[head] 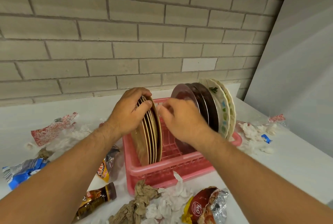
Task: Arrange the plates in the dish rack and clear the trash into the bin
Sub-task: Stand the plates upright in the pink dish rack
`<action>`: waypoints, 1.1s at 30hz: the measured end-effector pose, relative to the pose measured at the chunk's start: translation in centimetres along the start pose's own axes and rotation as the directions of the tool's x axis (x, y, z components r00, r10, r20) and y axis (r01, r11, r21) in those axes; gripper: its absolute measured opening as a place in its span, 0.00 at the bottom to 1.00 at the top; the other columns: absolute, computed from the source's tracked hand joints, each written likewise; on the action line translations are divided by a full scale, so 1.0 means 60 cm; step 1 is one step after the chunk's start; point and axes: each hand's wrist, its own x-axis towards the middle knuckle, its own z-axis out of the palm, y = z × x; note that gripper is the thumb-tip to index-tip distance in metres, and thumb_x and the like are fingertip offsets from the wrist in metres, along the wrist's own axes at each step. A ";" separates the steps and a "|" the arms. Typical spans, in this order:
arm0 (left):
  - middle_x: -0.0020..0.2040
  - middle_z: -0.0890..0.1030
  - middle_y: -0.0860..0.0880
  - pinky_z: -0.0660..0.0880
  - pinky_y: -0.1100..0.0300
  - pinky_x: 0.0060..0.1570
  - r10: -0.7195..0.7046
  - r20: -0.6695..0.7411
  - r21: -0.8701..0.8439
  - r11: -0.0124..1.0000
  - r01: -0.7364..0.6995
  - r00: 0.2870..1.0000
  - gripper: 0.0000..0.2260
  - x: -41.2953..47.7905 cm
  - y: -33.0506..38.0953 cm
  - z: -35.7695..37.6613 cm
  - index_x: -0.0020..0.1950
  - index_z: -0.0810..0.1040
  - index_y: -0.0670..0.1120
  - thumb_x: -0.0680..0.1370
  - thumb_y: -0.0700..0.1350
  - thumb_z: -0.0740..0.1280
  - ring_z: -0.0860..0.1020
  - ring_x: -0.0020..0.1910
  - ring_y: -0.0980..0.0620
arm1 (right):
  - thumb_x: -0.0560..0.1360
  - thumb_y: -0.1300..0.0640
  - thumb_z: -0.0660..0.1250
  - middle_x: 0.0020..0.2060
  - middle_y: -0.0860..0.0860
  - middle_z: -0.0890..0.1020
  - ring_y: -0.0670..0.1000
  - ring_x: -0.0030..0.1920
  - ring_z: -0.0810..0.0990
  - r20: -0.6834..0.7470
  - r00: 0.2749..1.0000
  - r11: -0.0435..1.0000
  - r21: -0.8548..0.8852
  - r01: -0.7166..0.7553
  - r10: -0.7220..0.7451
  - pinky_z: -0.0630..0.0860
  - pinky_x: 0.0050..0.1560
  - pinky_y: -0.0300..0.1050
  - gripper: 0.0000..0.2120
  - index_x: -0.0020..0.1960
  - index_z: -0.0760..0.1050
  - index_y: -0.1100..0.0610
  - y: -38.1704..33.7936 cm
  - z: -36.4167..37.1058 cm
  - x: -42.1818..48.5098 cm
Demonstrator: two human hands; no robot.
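1. My left fingers (140,91) curl over the top of the brown plates (153,139) and hold them.
2. My right fingers (171,104) are bent and blurry. I cannot tell if they hold anything.
3. The brown plates stand on edge in the left side of the pink dish rack (171,171).
4. Dark plates (203,97) and flowery plates (225,112) stand at its right end.
5. Crumpled paper (144,193), a snack bag (203,205) and a bottle (97,198) lie on the desk (288,160).

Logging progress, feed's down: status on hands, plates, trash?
Left hand grips tan plates, upright in rack. Right hand curled over rack's middle, blurred, hold unclear. Wrappers, tissues, bottle lie around rack, not binned.
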 end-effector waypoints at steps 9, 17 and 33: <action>0.58 0.71 0.57 0.65 0.65 0.60 -0.039 -0.007 -0.062 0.997 0.039 0.999 0.17 -0.011 -0.004 -0.001 0.60 0.79 0.51 0.76 0.51 0.58 0.68 0.62 0.57 | 0.82 0.51 0.53 0.41 0.49 0.76 0.52 0.44 0.77 -0.060 0.995 0.997 0.003 -0.074 0.074 0.73 0.42 0.47 0.10 0.57 0.68 0.53 0.002 0.056 -0.015; 0.54 0.74 0.56 0.67 0.60 0.55 -0.024 -0.072 0.018 1.000 0.026 0.997 0.14 -0.017 0.002 -0.001 0.57 0.74 0.49 0.74 0.52 0.61 0.71 0.57 0.55 | 0.82 0.56 0.54 0.43 0.54 0.76 0.53 0.42 0.76 -0.126 0.988 0.989 -0.103 -0.108 0.095 0.71 0.34 0.43 0.11 0.62 0.67 0.57 -0.001 -0.002 0.045; 0.57 0.74 0.57 0.64 0.65 0.55 -0.049 -0.057 -0.001 0.999 0.049 0.997 0.16 -0.015 0.008 -0.002 0.59 0.74 0.48 0.73 0.52 0.61 0.70 0.58 0.60 | 0.79 0.65 0.59 0.47 0.57 0.79 0.54 0.39 0.72 0.032 0.990 0.915 -0.387 -0.116 0.139 0.69 0.35 0.46 0.14 0.63 0.62 0.59 0.020 -0.007 0.026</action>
